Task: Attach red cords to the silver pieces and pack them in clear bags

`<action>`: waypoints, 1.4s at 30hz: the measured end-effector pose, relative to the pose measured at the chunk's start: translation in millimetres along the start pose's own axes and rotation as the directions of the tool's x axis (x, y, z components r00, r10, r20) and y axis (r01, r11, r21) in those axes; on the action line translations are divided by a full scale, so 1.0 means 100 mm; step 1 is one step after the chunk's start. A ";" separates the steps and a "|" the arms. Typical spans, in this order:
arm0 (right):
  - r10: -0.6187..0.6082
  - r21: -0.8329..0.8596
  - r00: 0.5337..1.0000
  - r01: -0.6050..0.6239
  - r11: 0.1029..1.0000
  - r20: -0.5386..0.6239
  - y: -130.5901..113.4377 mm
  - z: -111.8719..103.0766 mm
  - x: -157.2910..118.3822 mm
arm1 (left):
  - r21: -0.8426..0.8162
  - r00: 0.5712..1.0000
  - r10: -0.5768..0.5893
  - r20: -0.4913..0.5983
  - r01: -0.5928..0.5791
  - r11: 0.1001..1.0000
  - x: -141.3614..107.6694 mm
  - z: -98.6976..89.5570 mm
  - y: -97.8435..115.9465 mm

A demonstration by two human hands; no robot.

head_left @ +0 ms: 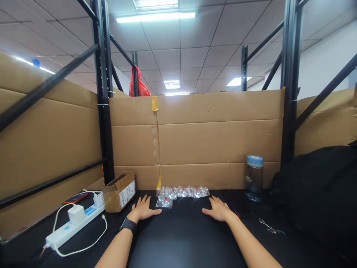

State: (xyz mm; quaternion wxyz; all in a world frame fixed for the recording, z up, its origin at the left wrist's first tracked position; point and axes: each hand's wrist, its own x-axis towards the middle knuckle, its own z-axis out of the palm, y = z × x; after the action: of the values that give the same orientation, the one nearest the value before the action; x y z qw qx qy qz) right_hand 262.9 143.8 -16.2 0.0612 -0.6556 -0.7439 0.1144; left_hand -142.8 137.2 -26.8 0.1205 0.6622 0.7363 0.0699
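My left hand [142, 209] lies flat on the black table [181, 238], fingers spread and thumb pointing right, with a dark watch [128, 225] on the wrist. My right hand [218, 209] rests the same way farther right, its thumb pointing left. Neither holds anything. Between and just beyond them, a row of small clear plastic packets [183, 192] with red marks lies along the cardboard wall. One more packet [165, 201] sits in front of the row's left end, close to my left thumb but apart from it.
At the left are an open cardboard box [119, 191] and a white power strip [75, 225] with cables. On the right stand a blue-lidded bottle [254, 178], a thin cord [270, 227] and a large black bag [315, 197]. Cardboard panels [195, 141] and black posts enclose the table.
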 end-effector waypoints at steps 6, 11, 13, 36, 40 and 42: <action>0.010 -0.018 1.000 -0.010 1.000 0.001 0.01 0.01 0.04 | -0.003 1.000 -0.002 0.012 0.002 1.000 -0.06 -0.03 0.10; 0.006 -0.031 1.000 -0.006 1.000 0.004 0.04 0.02 0.07 | -0.017 1.000 -0.004 0.006 0.004 1.000 -0.07 -0.04 0.12; -0.001 -0.037 1.000 0.001 0.999 -0.001 0.04 0.02 0.08 | -0.024 1.000 -0.002 -0.006 0.002 1.000 -0.07 -0.04 0.12; -0.266 0.110 0.949 0.286 0.952 -0.168 -0.27 -0.06 -0.19 | 0.098 0.852 0.456 -0.255 -0.447 0.889 -0.38 -0.03 0.67; -0.459 0.349 0.844 0.533 0.771 -0.277 -0.56 0.04 -0.27 | -0.027 0.814 0.484 -0.322 -0.519 0.855 -0.52 -0.03 0.88; -0.471 0.393 0.810 0.583 0.711 -0.349 -0.68 0.08 -0.30 | -0.097 0.790 0.490 -0.369 -0.556 0.825 -0.58 0.00 1.00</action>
State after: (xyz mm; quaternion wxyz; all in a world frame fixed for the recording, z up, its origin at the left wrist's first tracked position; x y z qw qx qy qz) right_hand 200.2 105.8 -4.8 0.3357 -0.3860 -0.8359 0.1991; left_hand -41.7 91.4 4.7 0.0384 0.8039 0.5215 0.2835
